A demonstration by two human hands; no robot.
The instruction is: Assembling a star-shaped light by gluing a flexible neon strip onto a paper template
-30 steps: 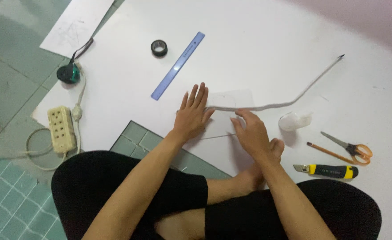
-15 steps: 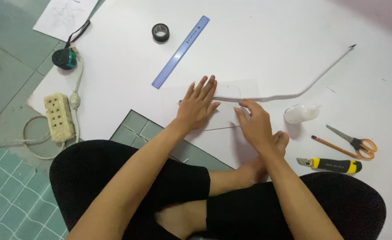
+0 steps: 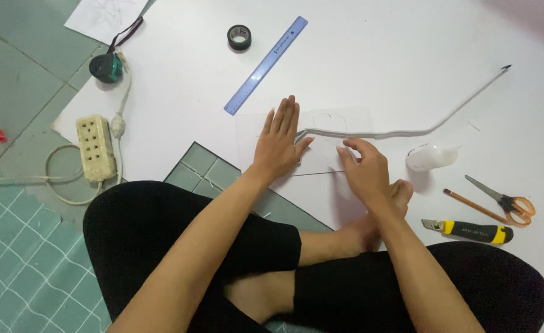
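Observation:
I sit cross-legged on a large white board [image 3: 376,68] laid on the floor. My left hand [image 3: 279,143] lies flat, fingers together, pressing down a small white sheet [image 3: 321,161] on the board. My right hand [image 3: 363,168] rests beside it on the same sheet, fingertips pinching at the near end of a long thin white strip [image 3: 407,131]. The strip curves away to the upper right and ends in a dark tip. Neither hand lifts anything.
A blue ruler [image 3: 265,64] and a black tape roll [image 3: 239,37] lie beyond my hands. To the right are a white glue bottle [image 3: 431,156], a pencil [image 3: 473,206], orange-handled scissors [image 3: 505,200] and a yellow-black utility knife [image 3: 469,230]. A power strip [image 3: 96,148] with cable sits left.
My hands stayed on the sheet. The left hand's fingers closed together and the right hand's fingertips shifted up toward the strip's end. The view moved slightly.

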